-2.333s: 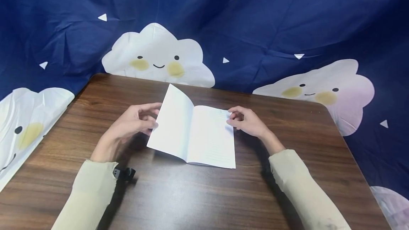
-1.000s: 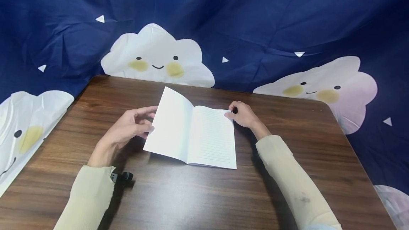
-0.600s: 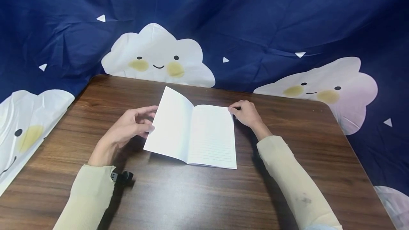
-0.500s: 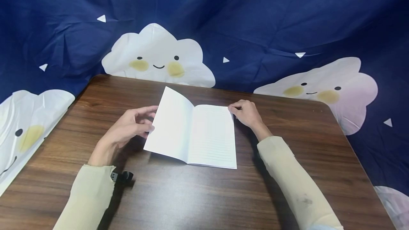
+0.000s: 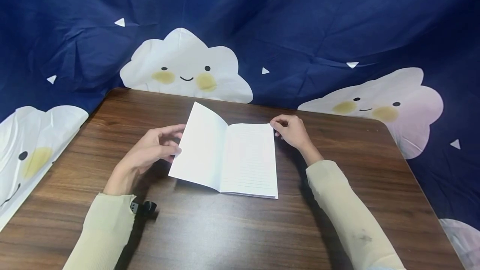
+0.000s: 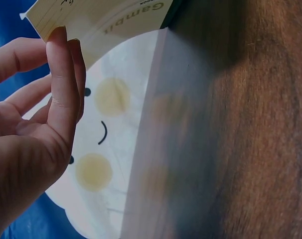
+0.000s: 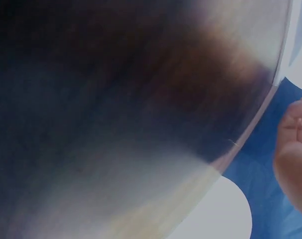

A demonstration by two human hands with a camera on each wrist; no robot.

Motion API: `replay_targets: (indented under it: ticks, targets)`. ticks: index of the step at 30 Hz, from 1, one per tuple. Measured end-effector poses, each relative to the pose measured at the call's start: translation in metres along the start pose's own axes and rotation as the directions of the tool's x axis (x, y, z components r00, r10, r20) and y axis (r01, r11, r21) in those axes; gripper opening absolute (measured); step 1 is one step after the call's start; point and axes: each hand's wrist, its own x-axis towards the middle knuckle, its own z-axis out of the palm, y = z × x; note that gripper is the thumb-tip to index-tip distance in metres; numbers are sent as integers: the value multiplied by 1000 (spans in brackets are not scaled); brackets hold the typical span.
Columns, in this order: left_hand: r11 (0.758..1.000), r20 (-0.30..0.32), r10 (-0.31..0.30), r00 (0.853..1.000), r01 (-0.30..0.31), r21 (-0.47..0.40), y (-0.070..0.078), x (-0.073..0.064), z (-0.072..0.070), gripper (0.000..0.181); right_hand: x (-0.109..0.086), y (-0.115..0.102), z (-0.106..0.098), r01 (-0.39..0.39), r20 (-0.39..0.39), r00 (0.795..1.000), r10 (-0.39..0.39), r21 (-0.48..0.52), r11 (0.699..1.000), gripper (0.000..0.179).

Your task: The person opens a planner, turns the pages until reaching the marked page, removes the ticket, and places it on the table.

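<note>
Notebook: lay opened on the wood-grain table, with its left leaf raised and tilted and its right page nearly flat.
Left hand: held the raised left edge, thumb at the border, the other fingers curved and set apart behind it.
Right hand: pinched the upper right corner between thumb and finger in the head view; the right-wrist view did not show the contact.
Change: over the last half second the right hand had shifted slightly outward at that corner; the left hand and left leaf had kept position.
Meaning, judged: active handling was confined to the right corner, the left hand serving as a steady support.
Ruling: faint lines crossed the right page, plainest in its lower part; no words were legible there.
Lettering: the left-wrist view showed pale, inverted characters on the leaf's outer face, apparently beginning "Gamb"; the ending was uncertain. Smaller dark characters nearby could not be read.
Backdrop: dark blue cloth carried smiling white clouds.
</note>
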Motion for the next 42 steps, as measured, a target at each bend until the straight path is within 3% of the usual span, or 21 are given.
replay_targets:
  ticks: [9, 18, 24, 28, 36, 42]
  targets:
    - [1000, -2, 0, 1000, 0, 6, 0, -1, -1, 69, 2, -3, -3, -21, 99, 995, 11, 102, 995, 17]
    - [1000, 0, 0, 1000, 0, 6, -1, 0, -1, 69, -2, -5, -5, -32, 166, 985, 41, -58, 998, 16]
    - [1000, -4, -9, 1000, 9, 15, -2, 1, -1, 69, -1, -10, 0, -16, 194, 980, 52, -182, 983, 27]
    - [1000, -4, -16, 1000, 16, 15, -2, 1, -1, 69, -2, -12, 2, 14, 157, 987, 22, -223, 975, 29]
    - [1000, -5, -16, 1000, 16, 16, -3, 0, -1, 68, -2, -14, -1, 77, 13, 997, -76, -169, 983, 23]
    - [1000, -8, -9, 1000, 9, 15, -2, 1, -1, 67, -2, -18, -3, 75, -4, 997, -76, -147, 986, 21]
